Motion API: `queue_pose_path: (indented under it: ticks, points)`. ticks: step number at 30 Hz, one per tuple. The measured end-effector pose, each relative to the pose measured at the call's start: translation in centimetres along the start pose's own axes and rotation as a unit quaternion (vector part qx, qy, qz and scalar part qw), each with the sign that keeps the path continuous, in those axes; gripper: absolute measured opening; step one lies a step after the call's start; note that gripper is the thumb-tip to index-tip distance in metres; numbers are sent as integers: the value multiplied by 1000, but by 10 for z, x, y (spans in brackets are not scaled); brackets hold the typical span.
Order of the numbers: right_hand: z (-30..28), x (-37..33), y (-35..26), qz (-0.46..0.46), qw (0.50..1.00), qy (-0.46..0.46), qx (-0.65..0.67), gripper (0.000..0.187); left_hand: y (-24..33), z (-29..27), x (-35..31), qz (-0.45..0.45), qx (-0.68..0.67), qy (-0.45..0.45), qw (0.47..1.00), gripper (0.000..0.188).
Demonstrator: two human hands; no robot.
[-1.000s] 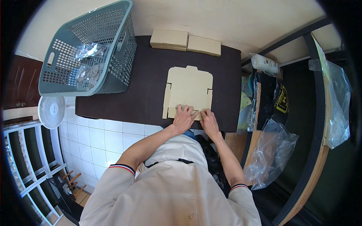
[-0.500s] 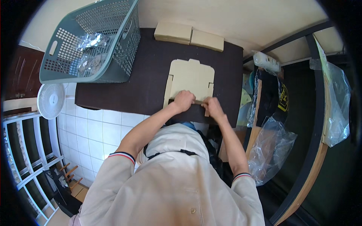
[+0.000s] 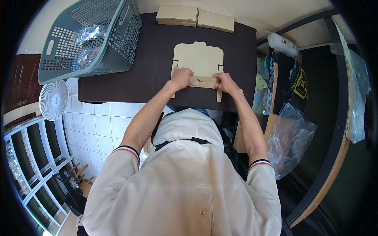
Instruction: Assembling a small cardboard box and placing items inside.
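A die-cut cardboard box blank (image 3: 199, 59) lies on the dark brown table (image 3: 149, 59), its tabbed lid end pointing away from me. Its near panel is folded up and stands between my hands. My left hand (image 3: 182, 78) grips the left end of that panel, fingers curled in and thumb toward the middle. At the right end my right hand (image 3: 226, 83) pinches the cardboard near the corner. Narrow side flaps stick out past the near edge on both sides. Parts of the folded panel are covered by my fingers.
Two low stacks of flat cardboard (image 3: 177, 15) lie along the table's far edge. A grey-green perforated basket (image 3: 126, 51) holding clear plastic packets stands at the left. Beyond the table's left end is a white fan (image 3: 54, 101). A shelf frame with plastic bags (image 3: 291, 137) is at the right.
Both hands have moved slightly away from me, with the box blank higher in view. The near panel now shows folded up between them. The whole view has shifted a little.
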State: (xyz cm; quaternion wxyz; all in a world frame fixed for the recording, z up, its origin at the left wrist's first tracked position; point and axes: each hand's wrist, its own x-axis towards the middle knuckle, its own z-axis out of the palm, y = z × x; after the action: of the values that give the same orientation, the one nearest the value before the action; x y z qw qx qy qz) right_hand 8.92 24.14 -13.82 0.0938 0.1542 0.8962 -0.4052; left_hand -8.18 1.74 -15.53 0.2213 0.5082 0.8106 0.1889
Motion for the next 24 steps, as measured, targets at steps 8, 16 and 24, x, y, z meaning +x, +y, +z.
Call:
queue_pose_path:
  ticks: [8, 16, 24]
  points:
    - [-9, 0, -4, 37, 999, -27, 1, 36, -18, -8, -41, -125, -7, 102, 987, 37]
    - [-2, 1, 0, 32, 999, 25, 10, 42, -15, 1, -52, -193, -35, 139, 971, 38]
    - [-1, 3, 2, 21, 999, 25, -10, 41, -17, 2, -48, -214, -30, 124, 968, 40]
